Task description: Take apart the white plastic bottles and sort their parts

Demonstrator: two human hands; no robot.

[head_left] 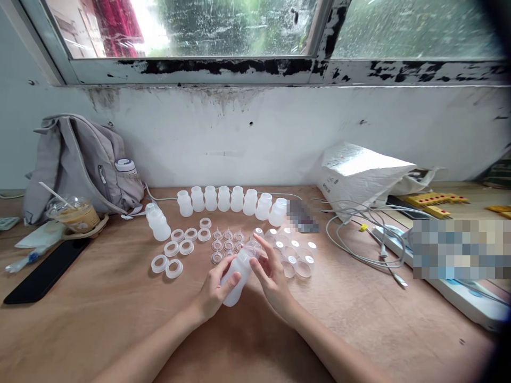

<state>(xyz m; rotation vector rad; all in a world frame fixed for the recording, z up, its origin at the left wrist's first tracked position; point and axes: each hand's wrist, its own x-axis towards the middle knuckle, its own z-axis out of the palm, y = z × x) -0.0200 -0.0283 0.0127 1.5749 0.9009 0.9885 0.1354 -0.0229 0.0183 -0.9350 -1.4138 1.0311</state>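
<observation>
A frosted baby bottle (241, 270) tilts up and to the right in front of me. My left hand (215, 290) is wrapped round its body, the thumb across the front. At the top, the fingers of my right hand (275, 279) close round a clear cap (251, 248). Just beyond my hands lie clear silicone nipples (228, 245) in rows. White screw rings (186, 247) are spread to their left. On the right, partly behind my right hand, sit several clear domed caps (292, 259). A capped bottle (158, 223) stands at the left.
Several uncapped frosted bottles (224, 199) stand in a curved row near the wall. At left are a backpack (80, 159), an iced drink (75, 215) and a black phone (46, 271). Coiled cables (359, 239), a silver-white pouch (355, 170) and a power strip (459, 298) occupy the right.
</observation>
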